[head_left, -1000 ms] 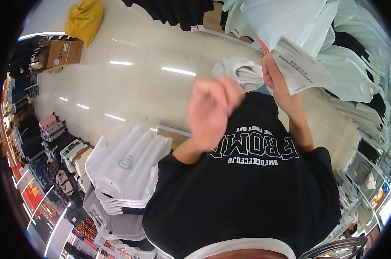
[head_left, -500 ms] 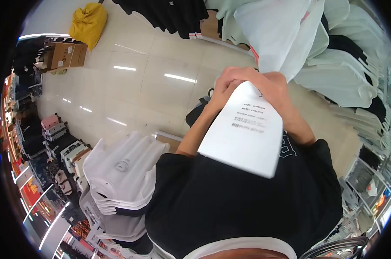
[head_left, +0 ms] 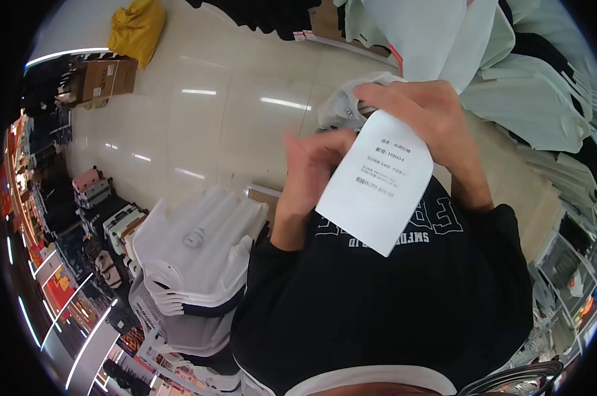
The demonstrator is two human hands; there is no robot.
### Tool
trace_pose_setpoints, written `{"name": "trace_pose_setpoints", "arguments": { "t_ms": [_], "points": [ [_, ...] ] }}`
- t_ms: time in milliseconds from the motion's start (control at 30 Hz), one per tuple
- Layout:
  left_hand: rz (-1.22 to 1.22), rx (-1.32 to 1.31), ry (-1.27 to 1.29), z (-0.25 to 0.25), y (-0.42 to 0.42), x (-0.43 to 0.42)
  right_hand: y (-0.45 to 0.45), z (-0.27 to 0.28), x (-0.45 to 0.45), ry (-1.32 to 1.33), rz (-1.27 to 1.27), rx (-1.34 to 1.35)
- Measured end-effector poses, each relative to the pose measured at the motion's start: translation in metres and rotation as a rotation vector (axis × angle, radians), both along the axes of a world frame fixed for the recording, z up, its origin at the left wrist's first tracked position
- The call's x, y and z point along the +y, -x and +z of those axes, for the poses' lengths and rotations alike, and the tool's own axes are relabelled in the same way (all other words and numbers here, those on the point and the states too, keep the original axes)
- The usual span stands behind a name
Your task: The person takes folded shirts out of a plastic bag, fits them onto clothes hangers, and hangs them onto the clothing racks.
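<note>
A white paper tag (head_left: 374, 188) with printed lines, one reading H9004, hangs tilted in front of my chest. Its upper end is under my right hand (head_left: 427, 119), whose fingers are curled closed at the tag's top. The exact grip is hidden. To the left, my left hand (head_left: 312, 165) is slightly blurred, thumb raised apart and fingers reaching toward the tag's left edge. Beyond my right hand a light grey piece of fabric (head_left: 341, 105) with a dark opening shows. Whether that hand also touches it I cannot tell.
White shirts (head_left: 196, 244) hang in a row at the lower left. Pale garments (head_left: 536, 109) line the right, black ones (head_left: 259, 16) the top. A yellow bag (head_left: 137, 30) and a cardboard box (head_left: 107, 82) stand on the tiled floor (head_left: 199, 125). Suitcases (head_left: 94, 191) stand far left.
My hands, together before, have come apart: the left moved left and down. The tag has shifted upward and its print is sharper. Light grey fabric now shows beyond my right hand.
</note>
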State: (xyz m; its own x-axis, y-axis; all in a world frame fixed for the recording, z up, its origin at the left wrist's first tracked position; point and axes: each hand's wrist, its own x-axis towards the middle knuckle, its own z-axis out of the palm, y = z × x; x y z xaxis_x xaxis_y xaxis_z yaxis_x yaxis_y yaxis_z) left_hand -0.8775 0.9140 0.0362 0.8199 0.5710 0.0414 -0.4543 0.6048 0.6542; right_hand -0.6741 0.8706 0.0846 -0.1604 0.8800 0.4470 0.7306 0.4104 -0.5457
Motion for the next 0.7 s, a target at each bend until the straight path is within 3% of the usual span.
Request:
{"name": "trace_pose_setpoints", "arguments": {
  "t_ms": [133, 167, 300, 367, 467, 700],
  "points": [
    [-0.268, 0.188, -0.255, 0.037, 0.006, -0.006, 0.000, 0.005, 0.005, -0.066, 0.090, -0.054],
    [-0.259, 0.276, -0.326, 0.040, 0.004, -0.010, 0.001, 0.006, 0.006, -0.102, 0.094, -0.038],
    [-0.095, 0.217, -0.387, 0.046, -0.001, -0.015, 0.007, 0.018, 0.009, -0.050, 0.015, 0.220],
    [0.015, 0.174, -0.435, 0.049, 0.001, -0.012, 0.002, 0.034, 0.006, 0.129, -0.004, 0.252],
    [0.025, 0.149, -0.433, 0.048, 0.008, -0.003, -0.011, 0.042, 0.002, 0.439, 0.210, 0.575],
    [0.037, 0.089, -0.302, 0.042, 0.013, -0.005, -0.001, 0.029, 0.003, 0.296, 0.414, 0.983]
  ]
}}
